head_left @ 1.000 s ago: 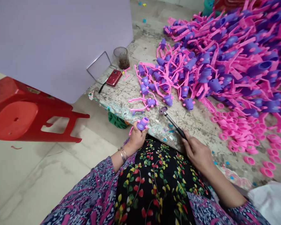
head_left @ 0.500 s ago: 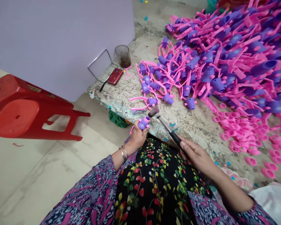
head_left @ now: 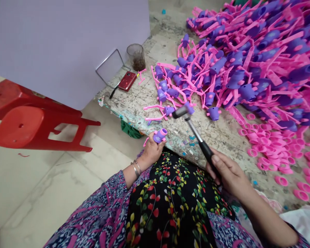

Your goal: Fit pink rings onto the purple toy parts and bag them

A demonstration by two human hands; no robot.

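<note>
My left hand [head_left: 153, 150] is closed around a small purple plastic part [head_left: 159, 135] with pink pieces, its round open end facing up, at the table's front edge. My right hand [head_left: 226, 169] grips the black handle of a hammer [head_left: 195, 131] with a metal shaft. The hammer's blurred head is raised to the upper right of the purple part, apart from it. Beyond the hammer head, several purple parts with pink arms [head_left: 168, 110] lie on the worn table [head_left: 134, 103].
A large heap of purple and pink parts [head_left: 237, 79] covers the table's right side, with loose pink rings [head_left: 270, 148] before it. A glass [head_left: 136, 57], a red phone [head_left: 127, 81] and a metal frame [head_left: 110, 65] stand left. Red stools [head_left: 20, 125] are on the floor.
The hammer has lifted up and to the right, away from the purple part. My right hand has moved right with it, while my left hand stays nearly in place.
</note>
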